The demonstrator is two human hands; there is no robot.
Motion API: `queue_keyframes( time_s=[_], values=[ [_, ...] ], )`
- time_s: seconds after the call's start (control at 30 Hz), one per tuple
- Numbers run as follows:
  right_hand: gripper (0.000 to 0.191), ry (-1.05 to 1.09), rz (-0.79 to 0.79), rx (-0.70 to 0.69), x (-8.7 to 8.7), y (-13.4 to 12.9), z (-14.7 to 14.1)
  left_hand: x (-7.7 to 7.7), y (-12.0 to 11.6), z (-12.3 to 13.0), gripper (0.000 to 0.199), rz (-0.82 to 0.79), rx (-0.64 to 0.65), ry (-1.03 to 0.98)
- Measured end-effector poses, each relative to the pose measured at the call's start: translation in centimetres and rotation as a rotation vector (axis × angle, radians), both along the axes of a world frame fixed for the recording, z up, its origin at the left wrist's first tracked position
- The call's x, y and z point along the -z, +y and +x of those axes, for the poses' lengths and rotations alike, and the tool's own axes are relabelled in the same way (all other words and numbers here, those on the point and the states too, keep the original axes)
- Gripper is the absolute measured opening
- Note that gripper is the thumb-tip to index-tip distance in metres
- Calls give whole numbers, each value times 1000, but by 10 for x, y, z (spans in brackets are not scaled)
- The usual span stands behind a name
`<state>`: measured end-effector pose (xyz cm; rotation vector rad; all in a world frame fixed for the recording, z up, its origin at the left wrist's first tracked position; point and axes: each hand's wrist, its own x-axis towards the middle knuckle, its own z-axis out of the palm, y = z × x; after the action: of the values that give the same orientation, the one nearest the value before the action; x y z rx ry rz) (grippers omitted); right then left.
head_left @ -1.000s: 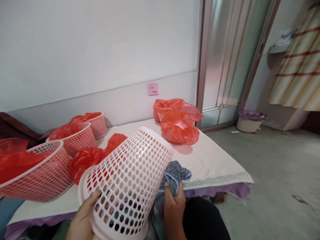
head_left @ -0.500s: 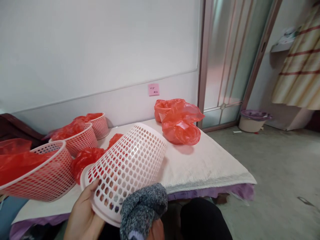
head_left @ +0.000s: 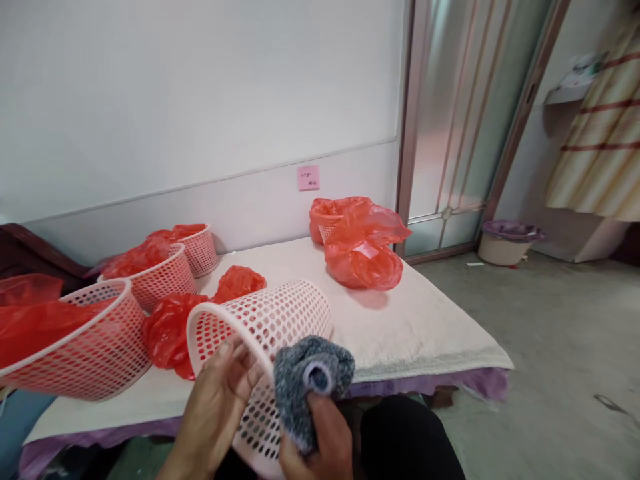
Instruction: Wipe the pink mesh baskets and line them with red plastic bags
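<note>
A pink perforated plastic wastebasket (head_left: pixel 287 313) lies on its side in front of me, its mouth tilted towards me. My left hand (head_left: pixel 220 393) is at the lower left of the mouth, fingers curled inside the opening and holding the basket near its rim. In my right hand (head_left: pixel 325 437) is a bunched grey fuzzy cloth (head_left: pixel 295 373), pressed against the right side of the rim. Behind the basket sits a crumpled red plastic bag (head_left: pixel 175 330).
Several pink baskets with red bags, such as the near one (head_left: pixel 95 347), line the left. A red-bagged basket (head_left: pixel 365 247) stands at the back right of the towel-covered table (head_left: pixel 425 327). A pink note (head_left: pixel 309 178) is on the wall; a bin (head_left: pixel 505 243) stands on the floor.
The wastebasket has turned and tipped lower, so its mouth now faces me. My left hand has moved from the outer rim into the opening. The cloth has shifted right and slightly up.
</note>
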<state>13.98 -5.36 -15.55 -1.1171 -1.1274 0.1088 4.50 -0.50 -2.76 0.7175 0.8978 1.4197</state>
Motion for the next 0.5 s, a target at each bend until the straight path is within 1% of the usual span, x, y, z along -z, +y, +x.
queue_keyframes(
  time_s=[0.07, 0.1, 0.13, 0.17, 0.2, 0.27, 0.3, 0.37, 0.43, 0.5],
  values=[
    [35, 142, -56, -74, -16, 9, 16, 25, -7, -9, 39, 47, 163, 101],
    [28, 215, -94, -111, -24, 12, 24, 40, -12, -16, 44, 68, 230, 195],
    [23, 283, -136, -147, -31, 14, 32, 56, -16, -24, 48, 106, 307, 324],
    [20, 345, -174, -176, -38, 15, 39, 71, -20, -32, 58, 143, 376, 479],
    [20, 397, -205, -199, -44, 16, 46, 84, -23, -40, 66, 167, 455, 676],
    [22, 467, -231, -222, -55, 15, 56, 105, -25, -55, 66, 262, 523, 999],
    [23, 482, -234, -243, -59, 14, 59, 111, -24, -60, 65, 299, 525, 1112],
    [24, 499, -222, -298, -64, 12, 61, 114, -21, -66, 59, 334, 486, 1219],
    [25, 525, -200, -327, -66, 12, 60, 107, -19, -64, 53, 328, 434, 1221],
    [27, 545, -166, -320, -64, 15, 59, 95, -22, -57, 40, 320, 366, 1124]
  ],
)
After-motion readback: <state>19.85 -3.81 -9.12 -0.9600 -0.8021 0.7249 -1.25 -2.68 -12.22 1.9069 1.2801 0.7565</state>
